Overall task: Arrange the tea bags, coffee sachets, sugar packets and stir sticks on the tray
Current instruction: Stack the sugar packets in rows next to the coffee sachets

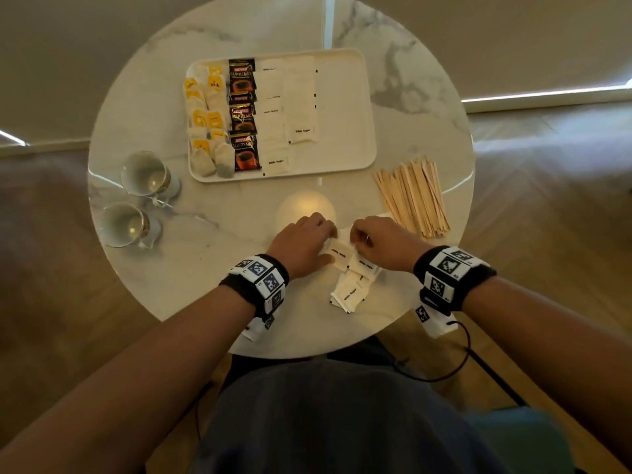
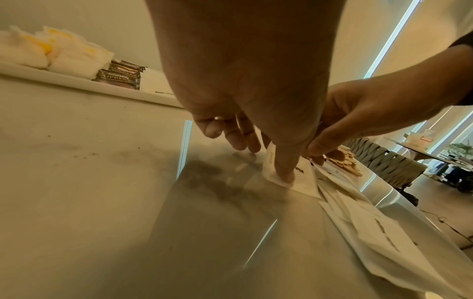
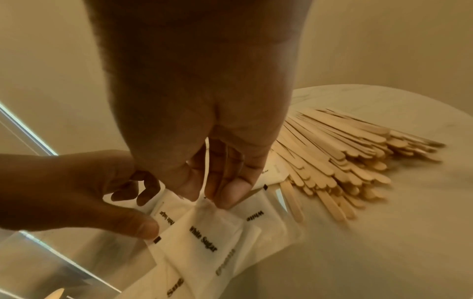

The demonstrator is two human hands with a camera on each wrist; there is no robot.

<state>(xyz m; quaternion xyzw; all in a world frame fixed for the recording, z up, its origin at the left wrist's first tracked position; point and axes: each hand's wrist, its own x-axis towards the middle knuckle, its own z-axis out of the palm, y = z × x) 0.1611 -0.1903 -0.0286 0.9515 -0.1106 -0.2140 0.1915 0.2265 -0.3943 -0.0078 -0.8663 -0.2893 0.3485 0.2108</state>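
Both hands, left (image 1: 301,246) and right (image 1: 383,242), pinch sugar packets (image 1: 349,285) beside stir sticks (image 1: 413,196).

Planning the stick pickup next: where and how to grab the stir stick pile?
Grip the stir stick pile across its narrower near end, where the sticks converge, coming from above with the right hand. They lie flat and fanned on the table, so pinch across the bunch.

Dim, warm indoor light with wide-angle bending

A round glare spot sits on the tabletop (image 1: 212,295) just beyond the hands; bright strips of light streak the room's edges. Both wrist views are yellowish, soft and smeared near the frame borders, with a hand shadow on the marble.
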